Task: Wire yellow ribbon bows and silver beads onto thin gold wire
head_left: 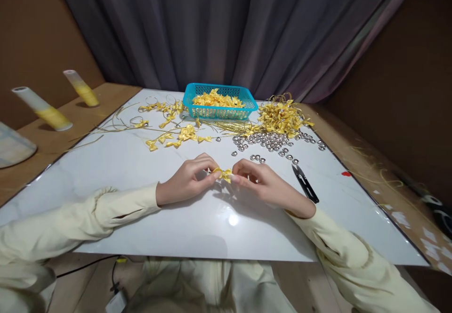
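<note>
A small yellow ribbon bow [226, 175] is held just above the white tabletop between my two hands. My left hand [192, 176] pinches its left side between thumb and fingertips. On the other side, the thumb and index finger of my right hand [256, 179] close on the bow's right edge. A thin gold strand seems to cross the bow's middle; its exact run is too small to make out. Black thread snips [305, 183] lie to the right of my right hand. Beyond the hands are scattered silver heart-shaped pieces [271, 141].
A turquoise basket [189, 110] of yellow bows stands at the back. Right of it is a heap of bows with gold cords [280, 117]; loose bows [187, 133] lie to the left. Yellow-wound tubes [52, 115] stand far left. Dark scissor handles [438, 207] are at right.
</note>
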Demonstrator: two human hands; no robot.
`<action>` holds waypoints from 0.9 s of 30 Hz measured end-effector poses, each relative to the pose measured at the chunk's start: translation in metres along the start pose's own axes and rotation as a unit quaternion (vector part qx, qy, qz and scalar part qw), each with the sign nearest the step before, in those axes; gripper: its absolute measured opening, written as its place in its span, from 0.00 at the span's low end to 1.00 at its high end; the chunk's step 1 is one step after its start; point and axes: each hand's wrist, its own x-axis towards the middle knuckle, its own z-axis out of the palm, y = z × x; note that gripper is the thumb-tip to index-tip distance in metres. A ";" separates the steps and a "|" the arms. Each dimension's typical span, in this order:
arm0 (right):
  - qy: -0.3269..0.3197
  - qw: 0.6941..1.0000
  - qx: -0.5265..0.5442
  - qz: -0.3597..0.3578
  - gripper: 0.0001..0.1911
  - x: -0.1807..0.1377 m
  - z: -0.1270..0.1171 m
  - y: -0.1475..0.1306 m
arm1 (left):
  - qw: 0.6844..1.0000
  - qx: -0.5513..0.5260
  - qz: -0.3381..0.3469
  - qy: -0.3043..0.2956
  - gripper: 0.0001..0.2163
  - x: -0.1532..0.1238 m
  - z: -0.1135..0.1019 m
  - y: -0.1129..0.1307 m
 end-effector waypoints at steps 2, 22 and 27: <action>-0.021 0.998 0.053 0.009 0.15 0.000 0.003 -0.001 | 1.000 -0.006 0.012 -0.003 0.05 -0.001 0.001 0.000; -0.046 0.993 0.110 0.013 0.15 -0.001 0.004 -0.002 | 0.997 -0.037 -0.006 -0.066 0.11 0.001 -0.002 0.004; -0.067 0.989 0.130 0.015 0.15 0.000 0.003 -0.002 | 0.997 -0.034 0.020 -0.065 0.08 0.000 0.000 0.004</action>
